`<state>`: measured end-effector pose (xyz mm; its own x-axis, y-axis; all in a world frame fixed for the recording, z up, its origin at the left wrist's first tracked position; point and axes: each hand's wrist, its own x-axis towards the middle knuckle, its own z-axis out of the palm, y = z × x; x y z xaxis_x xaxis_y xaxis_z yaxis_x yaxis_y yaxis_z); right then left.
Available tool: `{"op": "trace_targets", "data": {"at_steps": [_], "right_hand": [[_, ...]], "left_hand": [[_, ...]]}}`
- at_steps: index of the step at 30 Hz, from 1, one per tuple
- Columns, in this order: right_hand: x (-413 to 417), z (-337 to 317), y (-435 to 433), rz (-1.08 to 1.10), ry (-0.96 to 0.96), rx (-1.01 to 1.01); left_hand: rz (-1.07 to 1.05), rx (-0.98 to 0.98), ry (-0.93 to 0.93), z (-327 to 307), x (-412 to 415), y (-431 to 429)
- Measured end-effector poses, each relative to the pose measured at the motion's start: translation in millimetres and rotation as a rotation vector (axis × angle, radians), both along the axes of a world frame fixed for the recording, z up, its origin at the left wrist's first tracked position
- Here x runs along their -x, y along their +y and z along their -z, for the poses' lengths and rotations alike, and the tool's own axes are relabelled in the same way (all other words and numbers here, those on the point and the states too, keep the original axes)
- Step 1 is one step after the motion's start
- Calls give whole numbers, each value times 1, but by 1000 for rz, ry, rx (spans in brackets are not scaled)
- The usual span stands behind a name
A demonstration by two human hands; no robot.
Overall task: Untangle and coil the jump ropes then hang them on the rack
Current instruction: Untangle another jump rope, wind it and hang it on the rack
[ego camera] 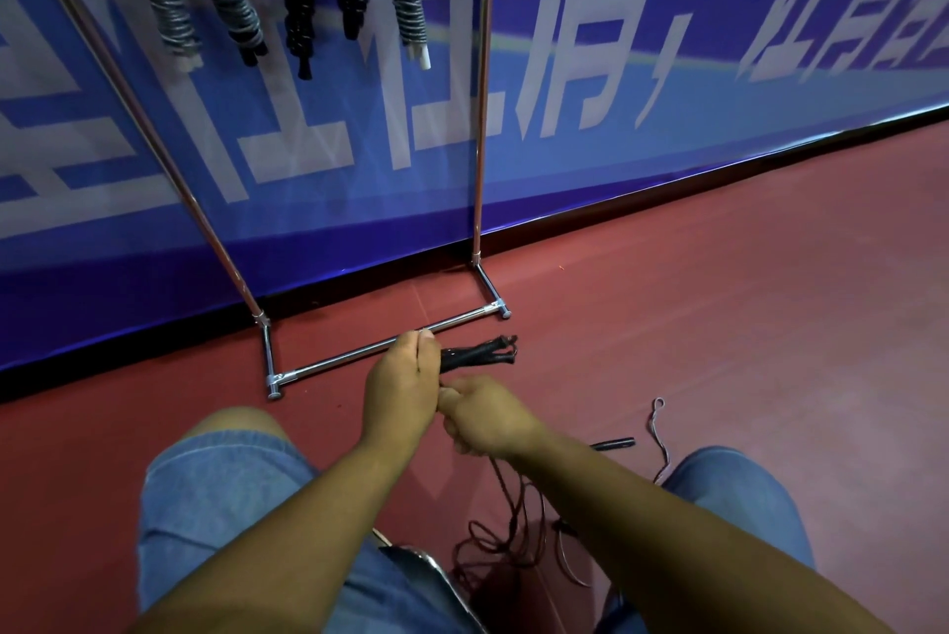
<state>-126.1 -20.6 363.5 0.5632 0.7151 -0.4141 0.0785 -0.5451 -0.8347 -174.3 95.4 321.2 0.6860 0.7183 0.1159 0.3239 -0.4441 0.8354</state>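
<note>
The coiling step is in hand. The left hand (398,379) is curled around a folded black rope bundle (480,353), whose looped end sticks out just beyond its fingers. The right hand (485,420), touching the left, pinches the strand that feeds the bundle. The loose rope (495,536) trails down below the right wrist. Next, probably, draw up that slack, wrap it around the bundle, then lift it to the rack (380,351) beyond both hands, where coiled ropes (231,12) hang.
</note>
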Motion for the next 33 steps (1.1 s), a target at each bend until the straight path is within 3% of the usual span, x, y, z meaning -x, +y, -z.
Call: {"op": "trace_targets", "data": {"at_steps": [2,4,8,11,13,19,23,25,28,33], "right_hand": [[-2,-4,1,-162,-253,62],[-2,-7,1,-314,-384,78],[1,-8,-1,-505,-678,106],[-4,-10,-4,-486,-740,96],[-8,-17,-5,-439,-667,104],[-15,-25,-4,-143,21,46],[-25,-27,-7,-93,295,37],[-31,-26,-8,-122,318,72],[-37,-27,-9,-146,204,103],[-42,-23,-9,-75,64,18]], "left_hand": [[58,-188,89,1,6,6],[100,-313,156,1,10,12],[129,-336,218,5,19,21],[220,-350,229,5,23,24],[264,-377,211,4,24,27],[318,-412,172,4,25,29],[340,-386,152,5,27,29],[360,-384,152,4,27,28],[397,-362,119,4,28,25],[388,-177,68,-2,29,19]]}}
